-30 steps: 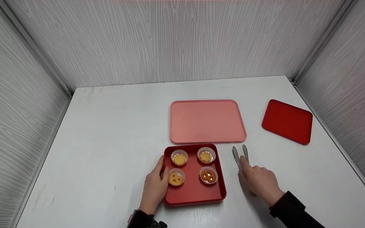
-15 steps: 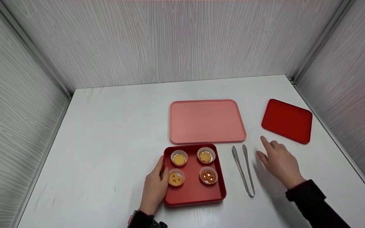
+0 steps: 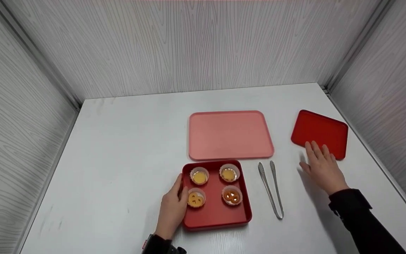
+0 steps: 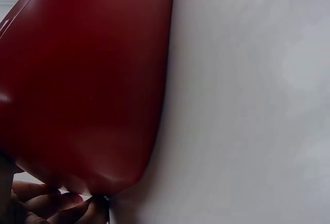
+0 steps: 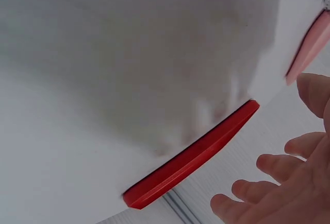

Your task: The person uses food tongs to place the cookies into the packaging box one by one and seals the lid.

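A deep red box (image 3: 217, 215) stands near the front, with two yellow-filled paper cups (image 3: 199, 176) at its back. Two cups with pretzel-shaped pieces (image 3: 232, 195) stand in front of those. My left hand (image 3: 172, 206) grips the box's left wall, thumb over the rim; the left wrist view shows the fingers (image 4: 56, 203) against the wall. My right hand (image 3: 324, 171) is spread above the table, its fingertips overlapping the near edge of a flat red lid (image 3: 321, 130). Nothing lies in this hand, and the right wrist view shows its fingers (image 5: 278, 166) apart.
Metal tongs (image 3: 276, 192) lie spread on the white table (image 3: 118, 158) between the box and my right hand. A pink tray (image 3: 229, 135) lies right behind the box. Grey wood-grain panels (image 3: 203, 46) enclose the back and both sides.
My right hand has let go of the tongs, leaving them on the table, and moved right and away from me to the red lid. The left hand and box stay put.
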The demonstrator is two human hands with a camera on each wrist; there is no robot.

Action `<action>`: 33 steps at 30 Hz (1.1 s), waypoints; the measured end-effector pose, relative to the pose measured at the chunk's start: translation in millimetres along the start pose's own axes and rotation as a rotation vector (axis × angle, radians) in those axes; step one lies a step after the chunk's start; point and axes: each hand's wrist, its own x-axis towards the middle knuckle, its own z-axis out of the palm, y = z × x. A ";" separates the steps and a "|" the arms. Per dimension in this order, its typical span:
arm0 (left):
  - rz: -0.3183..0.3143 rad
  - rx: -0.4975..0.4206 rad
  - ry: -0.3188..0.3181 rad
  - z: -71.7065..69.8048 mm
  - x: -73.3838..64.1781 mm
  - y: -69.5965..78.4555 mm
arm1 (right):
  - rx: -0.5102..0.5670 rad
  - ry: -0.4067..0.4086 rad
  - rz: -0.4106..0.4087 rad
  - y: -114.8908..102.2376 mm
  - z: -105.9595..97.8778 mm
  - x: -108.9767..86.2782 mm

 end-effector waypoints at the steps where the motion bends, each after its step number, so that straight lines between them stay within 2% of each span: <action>1: -0.001 -0.001 0.001 -0.2 -0.1 -0.2 | 0.021 -0.035 0.015 2.8 1.0 1.0; 3: -0.001 0.001 0.002 -0.5 -0.2 -0.7 | 0.054 -0.094 0.039 8.0 3.3 3.0; 6: -0.001 -0.001 0.002 -0.8 -0.7 -0.7 | 0.092 -0.142 0.069 15.5 7.2 5.3; 17: 0.013 -0.004 0.006 -2.4 -2.3 -1.4 | 0.087 -0.210 0.101 29.0 15.8 4.3; 20: 0.002 -0.006 0.005 -2.7 -1.1 -1.5 | 0.058 -0.183 0.076 28.5 15.0 5.1; 27: -0.019 -0.023 -0.009 -2.0 0.1 -1.2 | -0.096 0.001 -0.063 28.5 14.4 3.6; 33: -0.016 -0.022 -0.010 -1.1 -0.5 0.1 | -0.096 -0.021 -0.048 27.3 10.7 2.5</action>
